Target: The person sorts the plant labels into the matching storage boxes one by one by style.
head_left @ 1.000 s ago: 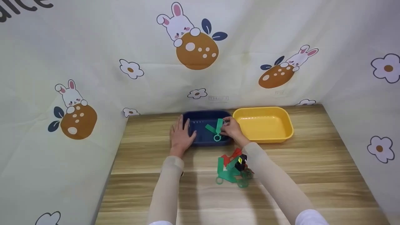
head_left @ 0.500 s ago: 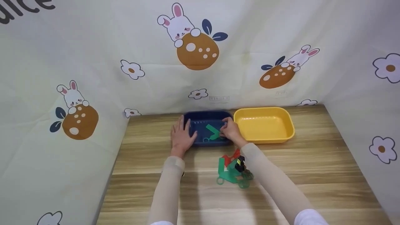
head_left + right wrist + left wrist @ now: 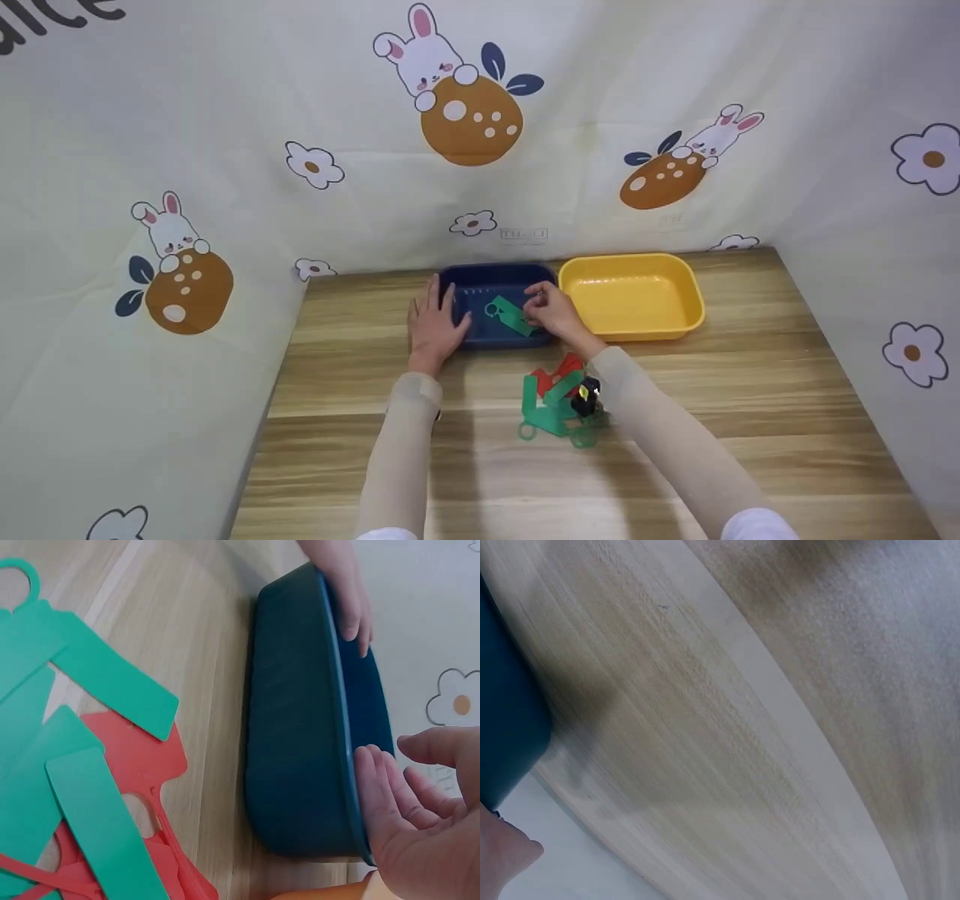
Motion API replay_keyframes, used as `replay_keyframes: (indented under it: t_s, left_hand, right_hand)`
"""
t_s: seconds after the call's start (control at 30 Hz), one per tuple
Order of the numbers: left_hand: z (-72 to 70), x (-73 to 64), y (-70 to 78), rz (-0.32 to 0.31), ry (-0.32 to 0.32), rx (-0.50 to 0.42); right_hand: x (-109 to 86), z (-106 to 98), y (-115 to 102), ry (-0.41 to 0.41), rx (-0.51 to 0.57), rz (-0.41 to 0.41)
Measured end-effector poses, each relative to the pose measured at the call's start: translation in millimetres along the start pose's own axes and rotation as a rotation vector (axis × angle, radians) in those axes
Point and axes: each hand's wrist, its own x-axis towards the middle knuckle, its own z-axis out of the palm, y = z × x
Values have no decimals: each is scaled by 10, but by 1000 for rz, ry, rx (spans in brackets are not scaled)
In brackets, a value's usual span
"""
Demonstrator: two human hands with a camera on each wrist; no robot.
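A dark blue plastic basin (image 3: 499,275) stands at the back of the table, with flat green ringed plastic tags (image 3: 513,316) lying inside it. My left hand (image 3: 436,330) rests at its left rim with the fingers straight and spread. Over the right end of the basin is my right hand (image 3: 553,309). In the right wrist view its fingers (image 3: 371,772) bend loosely at the rim, thumb apart, with nothing between them. The left wrist view shows only part of my left hand (image 3: 506,859) beside the basin wall (image 3: 510,705).
To the right, a yellow basin (image 3: 628,300) adjoins the blue one. In front lies a pile of flat green tags (image 3: 549,418) and red pieces (image 3: 553,377), partly overlapped by the black device (image 3: 585,399) at my right wrist. A bunny-printed cloth (image 3: 585,180) hangs behind.
My right hand held a green tag above the blue basin, lowered it inside and let go. The fingers have since risen slightly off it. My left hand stayed at the rim.
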Motion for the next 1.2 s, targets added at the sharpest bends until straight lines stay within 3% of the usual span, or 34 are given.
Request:
replay_keyframes:
  t_s: [0.13,0.53,1.0,1.2]
  left_hand:
    - [-12,5,12,6,4,-23]
    - [-9,64,12,-5,-29,25]
    - [43,62,-27,4,-23,-17]
    - [49,32,-21,-2,-15,1]
  right_hand:
    - [-78,-42,-34,-18,19,-18]
    - [-354,-171,-15,-137,-24,-41]
    - [-621,-261,182,-254,-175,-159]
    - [-700,-294,268,-272,-278,-160]
